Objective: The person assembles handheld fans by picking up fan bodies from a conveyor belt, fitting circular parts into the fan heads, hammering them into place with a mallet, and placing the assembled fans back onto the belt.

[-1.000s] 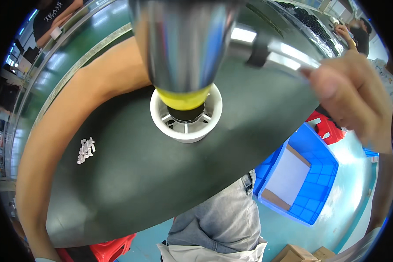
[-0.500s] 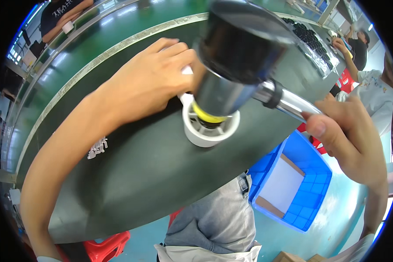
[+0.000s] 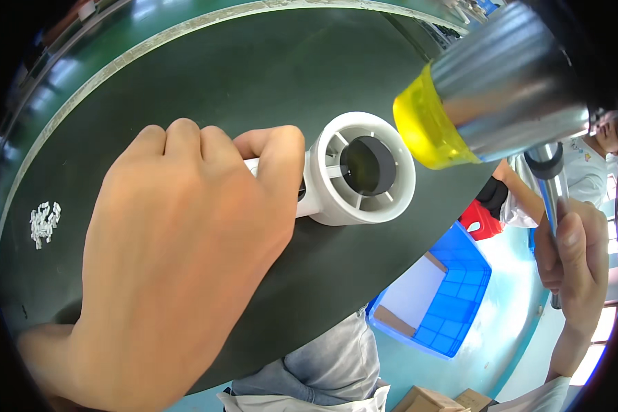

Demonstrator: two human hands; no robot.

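Observation:
My left hand (image 3: pixel 178 261) is closed around the handle of a white plastic round part (image 3: pixel 405 182), fingers curled with knuckles up. The part's ring has thin spokes running to a dark round hub (image 3: pixel 369 166). Most of the handle is hidden by my fingers. On the right, my right hand (image 3: pixel 582 264) grips the metal handle of a two-faced mallet (image 3: pixel 511 86). Its thick metal head carries a translucent yellow face, raised up and right of the ring and apart from it. The mallet's other end runs into the dark picture rim.
A pile of small whitish pieces (image 3: pixel 44 223) lies on the dark green table mat (image 3: pixel 254 75) at far left. Below the table's right edge are a blue bin (image 3: pixel 470 281) and cardboard boxes (image 3: pixel 426 400). A person (image 3: pixel 584 168) is beyond, near a red stool-like object (image 3: pixel 481 221).
The mallet has lifted from the ring's hub out to the upper right, uncovering the hub. My left hand, still on the handle, appears larger and lower as the view has shifted.

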